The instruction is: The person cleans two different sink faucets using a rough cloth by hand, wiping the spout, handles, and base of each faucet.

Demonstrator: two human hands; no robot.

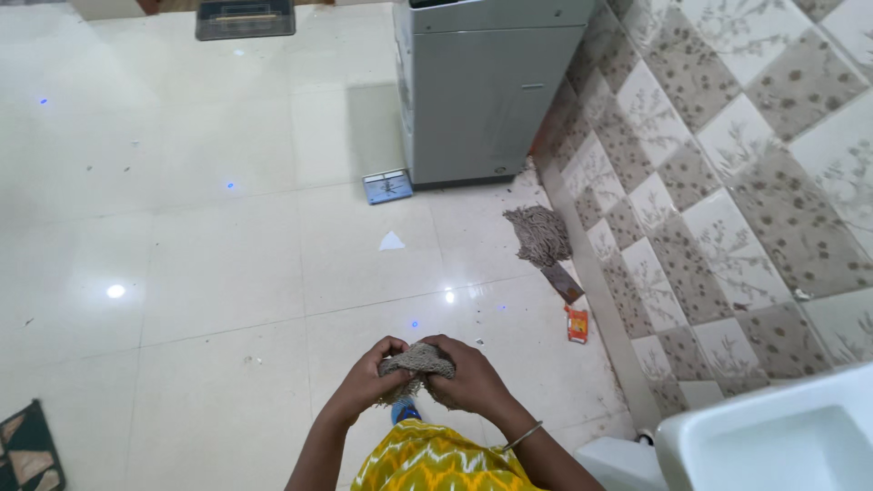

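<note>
Both my hands are held together low in the middle of the view, above the white tiled floor. My left hand (362, 384) and my right hand (475, 380) both grip a small bunched grey-brown cloth (416, 360) between them. A thin bangle sits on my right wrist. My yellow patterned garment (427, 459) shows below the hands, and a bit of blue footwear peeks out under the cloth.
A grey washing machine (482, 91) stands ahead by the tiled wall (727, 182). A second grey rag (538, 234), a dark flat piece and an orange packet (577, 323) lie along the wall. A small blue scale (387, 185), a white sink (782, 445) and a mat corner (27, 450) are nearby.
</note>
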